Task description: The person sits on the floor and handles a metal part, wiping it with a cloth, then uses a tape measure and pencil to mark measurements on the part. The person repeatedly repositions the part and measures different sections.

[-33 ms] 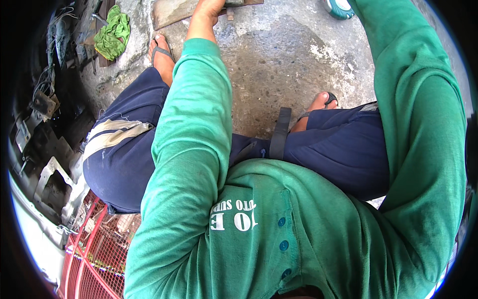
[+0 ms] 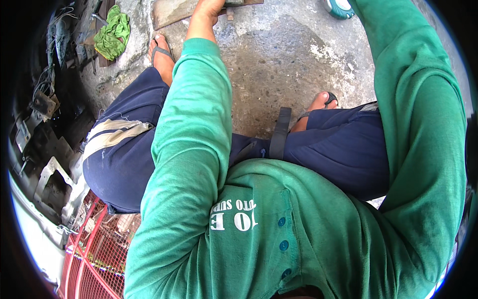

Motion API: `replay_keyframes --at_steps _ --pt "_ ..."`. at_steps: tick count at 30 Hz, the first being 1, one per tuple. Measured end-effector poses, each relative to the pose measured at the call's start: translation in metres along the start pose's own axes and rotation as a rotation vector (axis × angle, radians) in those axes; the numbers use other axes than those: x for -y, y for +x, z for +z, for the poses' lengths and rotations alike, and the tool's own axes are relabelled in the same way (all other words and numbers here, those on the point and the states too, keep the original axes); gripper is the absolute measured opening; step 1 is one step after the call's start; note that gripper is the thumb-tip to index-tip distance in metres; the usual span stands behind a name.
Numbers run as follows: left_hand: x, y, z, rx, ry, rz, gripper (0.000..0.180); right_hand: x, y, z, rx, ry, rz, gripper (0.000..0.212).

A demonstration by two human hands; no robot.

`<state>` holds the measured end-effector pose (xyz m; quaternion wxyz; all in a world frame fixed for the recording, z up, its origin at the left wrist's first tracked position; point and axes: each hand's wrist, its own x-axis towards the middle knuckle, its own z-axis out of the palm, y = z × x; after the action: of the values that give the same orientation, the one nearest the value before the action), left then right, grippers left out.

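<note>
My left hand (image 2: 209, 9) reaches to the top edge of the view, and only its wrist and the back of the hand show. Its fingers are cut off, so what they hold, if anything, is hidden. Beside it, a flat brown wooden board (image 2: 172, 14) lies on the floor, with a small greyish piece (image 2: 234, 2) partly showing to the hand's right. My right arm in its green sleeve (image 2: 413, 74) stretches up past the top edge, and that hand is out of the picture. Near its cuff sits a rounded teal and white object (image 2: 340, 9), cut by the edge.
A bright green cloth (image 2: 113, 32) lies at the far left beside a metal tool (image 2: 100, 19). Dark metal parts and wires (image 2: 47, 99) crowd the left side. Red wire mesh (image 2: 94, 249) stands at lower left. My sandalled feet rest on the stained concrete floor (image 2: 269, 74).
</note>
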<state>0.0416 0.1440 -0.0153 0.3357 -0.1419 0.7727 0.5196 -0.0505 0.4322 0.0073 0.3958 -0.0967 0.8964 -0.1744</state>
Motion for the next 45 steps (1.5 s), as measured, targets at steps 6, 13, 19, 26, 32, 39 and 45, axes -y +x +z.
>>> replay_keyframes --at_steps 6,13,19,26,32,39,45 --pt "-0.006 0.004 0.003 -0.047 0.037 -0.013 0.047 -0.009 0.011 -0.006 0.039 0.027 0.006 0.040" --pt "-0.007 0.004 -0.001 0.040 -0.017 0.029 0.043 0.007 0.016 0.008 0.005 0.016 -0.078 0.041" --pt "0.007 0.021 -0.011 0.186 -0.131 0.206 0.045 0.003 0.027 0.025 -0.059 0.179 -0.205 0.056" --pt "0.001 0.020 -0.009 0.092 -0.091 0.206 0.038 0.004 0.036 0.030 -0.048 0.204 -0.201 0.057" --pt "0.001 0.017 -0.011 0.015 -0.001 0.225 0.043 0.007 0.027 0.030 -0.034 0.209 -0.237 0.052" --pt "0.000 0.010 -0.007 -0.079 0.134 0.262 0.046 0.010 0.015 0.034 -0.062 0.167 -0.226 0.046" --pt "0.003 0.003 -0.010 -0.121 0.111 0.260 0.047 0.013 0.022 0.029 -0.045 0.156 -0.276 0.042"
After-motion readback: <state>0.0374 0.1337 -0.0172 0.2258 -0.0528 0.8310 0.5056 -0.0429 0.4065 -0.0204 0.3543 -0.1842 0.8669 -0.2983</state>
